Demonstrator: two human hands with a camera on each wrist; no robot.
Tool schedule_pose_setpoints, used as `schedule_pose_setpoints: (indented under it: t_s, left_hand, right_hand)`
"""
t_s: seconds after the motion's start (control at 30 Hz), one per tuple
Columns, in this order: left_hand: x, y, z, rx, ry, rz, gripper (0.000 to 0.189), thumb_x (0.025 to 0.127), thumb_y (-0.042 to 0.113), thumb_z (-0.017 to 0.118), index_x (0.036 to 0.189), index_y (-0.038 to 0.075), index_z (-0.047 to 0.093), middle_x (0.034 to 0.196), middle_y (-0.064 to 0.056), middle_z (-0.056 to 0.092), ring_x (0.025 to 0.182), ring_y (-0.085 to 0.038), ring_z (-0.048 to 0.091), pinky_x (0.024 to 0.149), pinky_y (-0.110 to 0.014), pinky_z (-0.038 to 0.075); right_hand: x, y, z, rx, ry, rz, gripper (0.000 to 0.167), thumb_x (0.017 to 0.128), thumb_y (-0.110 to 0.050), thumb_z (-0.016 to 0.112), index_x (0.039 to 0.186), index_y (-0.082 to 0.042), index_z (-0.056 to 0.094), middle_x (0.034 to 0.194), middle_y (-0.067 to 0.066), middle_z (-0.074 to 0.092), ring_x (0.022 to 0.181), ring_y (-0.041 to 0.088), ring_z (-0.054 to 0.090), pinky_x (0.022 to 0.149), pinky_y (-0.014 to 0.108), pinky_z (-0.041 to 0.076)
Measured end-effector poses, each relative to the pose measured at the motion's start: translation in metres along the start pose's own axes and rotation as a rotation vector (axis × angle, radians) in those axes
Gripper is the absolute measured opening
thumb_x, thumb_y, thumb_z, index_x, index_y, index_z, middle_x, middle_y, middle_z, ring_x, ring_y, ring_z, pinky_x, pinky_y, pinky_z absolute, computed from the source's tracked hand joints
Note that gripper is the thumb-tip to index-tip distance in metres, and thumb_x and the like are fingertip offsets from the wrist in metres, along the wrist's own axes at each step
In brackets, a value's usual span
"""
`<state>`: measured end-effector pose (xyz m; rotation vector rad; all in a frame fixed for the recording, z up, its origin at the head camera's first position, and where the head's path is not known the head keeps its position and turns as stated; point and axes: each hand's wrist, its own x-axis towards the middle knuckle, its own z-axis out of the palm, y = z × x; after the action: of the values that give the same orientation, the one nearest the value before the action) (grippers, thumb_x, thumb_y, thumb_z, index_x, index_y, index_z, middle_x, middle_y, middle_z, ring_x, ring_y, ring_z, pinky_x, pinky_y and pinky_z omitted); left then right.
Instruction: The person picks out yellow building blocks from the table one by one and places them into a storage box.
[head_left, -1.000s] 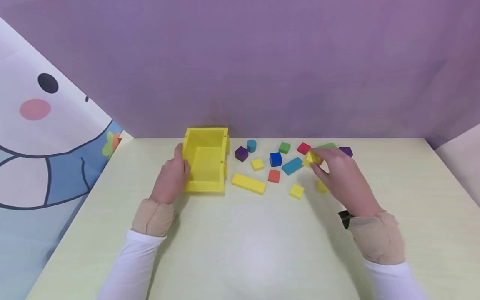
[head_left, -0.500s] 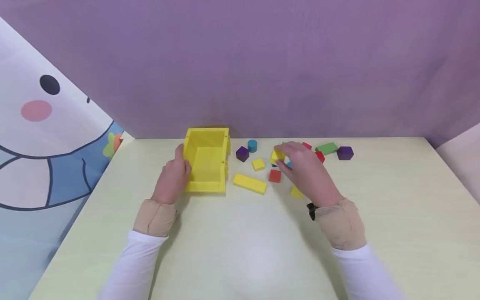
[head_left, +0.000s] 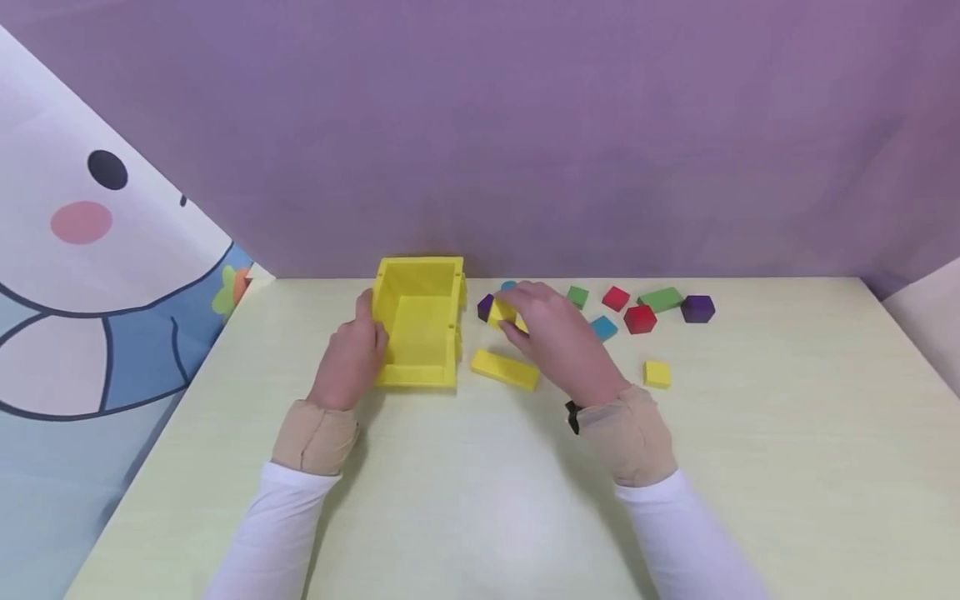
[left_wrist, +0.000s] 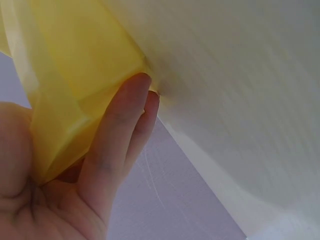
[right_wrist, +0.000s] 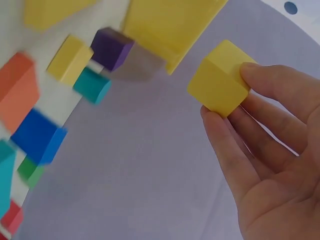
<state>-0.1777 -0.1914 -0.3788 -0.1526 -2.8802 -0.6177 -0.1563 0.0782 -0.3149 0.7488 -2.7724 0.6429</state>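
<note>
Right grip brought yellow block left, tilted; bin long axis front-to-back

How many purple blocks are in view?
2: one purple block right of the yellow box, partly behind the held yellow block; the other purple block is rightmost. The right hand may hide more.

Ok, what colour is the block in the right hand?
Yellow; the block shows best in the right wrist view.
</note>
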Motion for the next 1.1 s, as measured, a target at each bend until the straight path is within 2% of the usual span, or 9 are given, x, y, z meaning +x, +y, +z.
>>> schedule_pose_setpoints:
  t_s: [0.2, 0.43, 0.63, 0.83, 1.1]
  left_hand:
    - [0.001, 0.001, 0.0, 0.003, 0.016, 0.018, 0.049, 0.094, 0.015, 0.035, 0.139, 0.001, 0.021, 0.063, -0.02, 0.054, 0.047, -0.026, 0.048, 0.042, -0.033, 0.037]
    - [0.002, 0.005, 0.004, -0.001, -0.002, 0.0, 0.05, 0.094, 0.016, 0.034, 0.14, 0.002, 0.02, 0.062, -0.018, 0.053, 0.047, -0.026, 0.048, 0.042, -0.034, 0.037]
    - [0.004, 0.007, 0.008, 0.0, -0.003, 0.0, 0.049, 0.094, 0.016, 0.035, 0.14, 0.003, 0.021, 0.066, -0.02, 0.055, 0.05, -0.028, 0.051, 0.044, -0.036, 0.039]
    - [0.004, 0.01, 0.008, 0.003, -0.006, 0.016, 0.049, 0.094, 0.016, 0.036, 0.139, 0.002, 0.021, 0.066, -0.021, 0.056, 0.049, -0.028, 0.051, 0.043, -0.036, 0.039]
    - [0.002, 0.01, 0.006, 0.01, -0.011, 0.007, 0.049, 0.094, 0.015, 0.038, 0.138, 0.002, 0.022, 0.064, -0.019, 0.055, 0.048, -0.027, 0.05, 0.043, -0.035, 0.038]
  right_hand:
    - [0.012, -0.014, 0.008, 0.0, 0.001, -0.048, 0.032, 0.082, -0.016, 0.067, 0.112, -0.009, 0.063, 0.103, 0.002, 0.062, 0.093, 0.016, 0.055, 0.082, 0.026, 0.05]
    - [0.02, -0.025, 0.017, 0.006, -0.019, -0.088, 0.034, 0.082, -0.014, 0.068, 0.114, -0.007, 0.062, 0.109, 0.005, 0.062, 0.102, 0.02, 0.056, 0.087, 0.029, 0.048]
    - [0.024, -0.031, 0.024, 0.022, -0.045, -0.107, 0.04, 0.082, -0.015, 0.068, 0.121, -0.015, 0.06, 0.114, 0.001, 0.061, 0.107, 0.017, 0.056, 0.09, 0.028, 0.047]
    - [0.027, -0.036, 0.031, 0.009, -0.08, -0.128, 0.037, 0.081, -0.016, 0.069, 0.118, -0.021, 0.063, 0.107, -0.003, 0.061, 0.101, 0.011, 0.056, 0.088, 0.022, 0.046]
    - [0.033, -0.042, 0.046, 0.027, -0.133, -0.153, 0.029, 0.082, -0.013, 0.067, 0.111, -0.016, 0.066, 0.105, -0.001, 0.061, 0.101, 0.013, 0.055, 0.091, 0.025, 0.045]
